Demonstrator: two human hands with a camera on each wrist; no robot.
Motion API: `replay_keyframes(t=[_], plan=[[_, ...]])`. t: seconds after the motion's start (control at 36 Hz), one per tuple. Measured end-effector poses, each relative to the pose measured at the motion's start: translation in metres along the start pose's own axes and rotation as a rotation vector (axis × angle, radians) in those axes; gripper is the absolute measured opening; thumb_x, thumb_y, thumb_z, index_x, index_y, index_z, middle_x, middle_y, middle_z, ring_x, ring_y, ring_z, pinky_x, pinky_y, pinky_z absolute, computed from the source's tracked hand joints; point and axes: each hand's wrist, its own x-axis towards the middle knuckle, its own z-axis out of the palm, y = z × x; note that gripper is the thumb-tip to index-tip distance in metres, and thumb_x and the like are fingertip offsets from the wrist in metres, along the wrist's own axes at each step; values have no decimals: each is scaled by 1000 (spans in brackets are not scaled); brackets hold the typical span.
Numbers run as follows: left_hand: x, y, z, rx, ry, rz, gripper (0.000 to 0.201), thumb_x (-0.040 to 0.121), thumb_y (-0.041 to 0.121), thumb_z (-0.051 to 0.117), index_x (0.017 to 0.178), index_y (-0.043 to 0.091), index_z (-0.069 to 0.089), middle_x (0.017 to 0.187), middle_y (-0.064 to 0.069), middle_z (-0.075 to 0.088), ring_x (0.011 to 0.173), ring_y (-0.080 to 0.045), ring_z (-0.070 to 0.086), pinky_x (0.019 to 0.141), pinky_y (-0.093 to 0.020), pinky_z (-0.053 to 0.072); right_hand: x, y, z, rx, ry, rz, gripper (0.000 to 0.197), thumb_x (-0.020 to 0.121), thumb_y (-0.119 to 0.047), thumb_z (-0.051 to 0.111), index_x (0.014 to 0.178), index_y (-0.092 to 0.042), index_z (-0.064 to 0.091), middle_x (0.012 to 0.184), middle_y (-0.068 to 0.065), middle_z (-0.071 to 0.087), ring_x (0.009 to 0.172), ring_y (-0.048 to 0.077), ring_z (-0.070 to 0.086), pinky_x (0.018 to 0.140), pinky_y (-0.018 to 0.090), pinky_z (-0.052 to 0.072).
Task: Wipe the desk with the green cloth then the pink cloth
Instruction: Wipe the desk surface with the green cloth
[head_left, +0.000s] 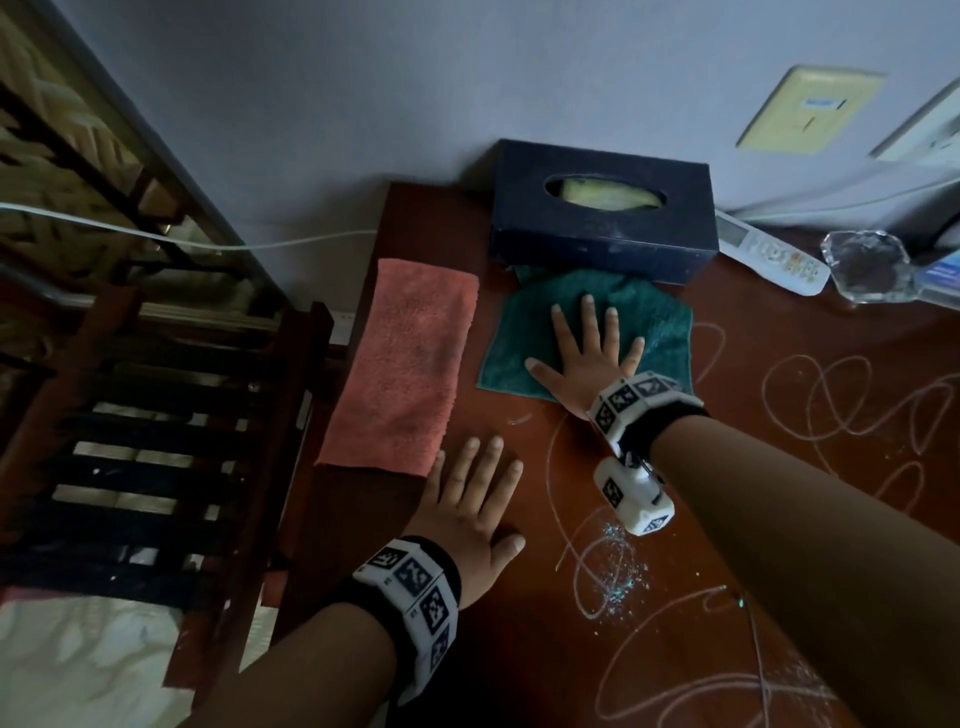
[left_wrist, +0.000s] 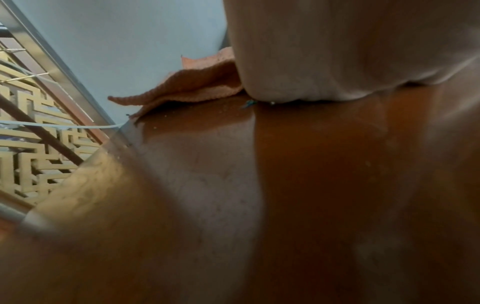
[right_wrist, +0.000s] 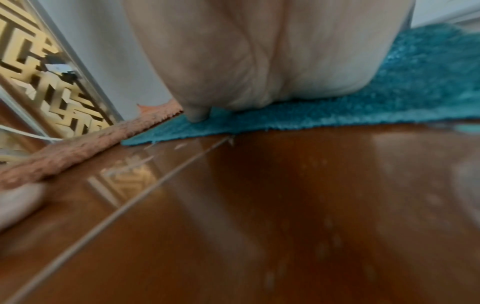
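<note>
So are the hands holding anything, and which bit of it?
Nothing is gripped. The right hand presses flat, fingers spread, on the middle of the green cloth. The left hand lies flat on the bare desk.

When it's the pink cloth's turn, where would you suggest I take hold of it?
Probably the near short edge of the pink cloth, from the front with the left hand: it lies flat lengthwise, and that corner is slightly lifted beside your fingers.
</note>
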Motion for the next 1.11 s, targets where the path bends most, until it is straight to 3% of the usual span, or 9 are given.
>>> replay_keyframes(t=[0.11, 0.31, 0.47, 0.53, 0.61, 0.69, 0.78, 0.92, 1.11], plan=[[1, 0, -1, 5, -7, -6, 75, 85, 59, 31, 145, 15, 24, 155, -13, 19, 141, -31, 15, 107, -53, 16, -22, 1, 14, -9, 17, -40, 76, 90, -70, 24, 147, -40, -16, 152, -5, -35, 140, 26, -31, 109, 59, -17], [2, 1, -3, -11, -24, -2, 74, 84, 58, 32, 143, 13, 29, 150, -15, 33, 140, -32, 20, 106, -53, 17, -55, 2, 31, 30, -5, -70, 74, 91, -67, 26, 147, -41, -16, 151, -7, -36, 138, 24, -35, 110, 57, -18], [4, 3, -10, -13, -34, -5, 75, 85, 56, 30, 146, 14, 28, 151, -16, 30, 139, -31, 20, 107, -53, 13, -67, -10, 28, 221, 52, -25, 77, 89, -59, 48, 147, -48, -1, 155, -8, -29, 142, 22, -27, 109, 60, -16], [4, 3, -12, 8, -65, -19, 74, 87, 56, 25, 148, 16, 15, 156, -16, 15, 142, -29, 6, 109, -53, 5, -63, -15, 28, 200, 31, -21, 77, 88, -64, 45, 144, -54, -5, 152, -9, -34, 140, 24, -31, 107, 64, -17], [2, 2, -7, -30, -66, -21, 74, 83, 57, 33, 143, 14, 34, 149, -15, 34, 142, -30, 15, 106, -53, 15, -56, -20, 33, 123, -17, -3, 74, 86, -74, 31, 141, -56, -14, 148, -10, -42, 135, 27, -40, 103, 69, -18], [1, 1, -2, -24, -15, -9, 73, 83, 57, 34, 142, 15, 32, 150, -14, 31, 144, -28, 10, 105, -54, 18, -48, -22, 31, 94, -16, 32, 74, 83, -78, 26, 140, -56, -16, 148, -10, -42, 135, 29, -39, 102, 70, -18], [2, 2, -3, -27, -14, -2, 73, 82, 57, 34, 142, 15, 32, 150, -15, 34, 139, -31, 23, 104, -54, 21, -39, -22, 24, 89, -31, 38, 76, 81, -80, 27, 140, -57, -16, 147, -9, -42, 135, 30, -38, 102, 70, -17], [0, 2, 0, -27, 13, -3, 74, 82, 57, 34, 142, 15, 32, 150, -14, 34, 138, -31, 26, 103, -54, 21, -24, -24, 12, 80, -62, 45, 77, 81, -81, 27, 141, -56, -15, 148, -9, -42, 136, 30, -37, 101, 70, -16], [0, 4, -7, -48, -33, -24, 74, 81, 57, 32, 143, 16, 29, 150, -13, 33, 138, -30, 27, 105, -53, 20, -25, -23, 7, 57, -62, 44, 77, 82, -80, 26, 142, -54, -15, 148, -9, -41, 138, 30, -35, 104, 69, -13]])
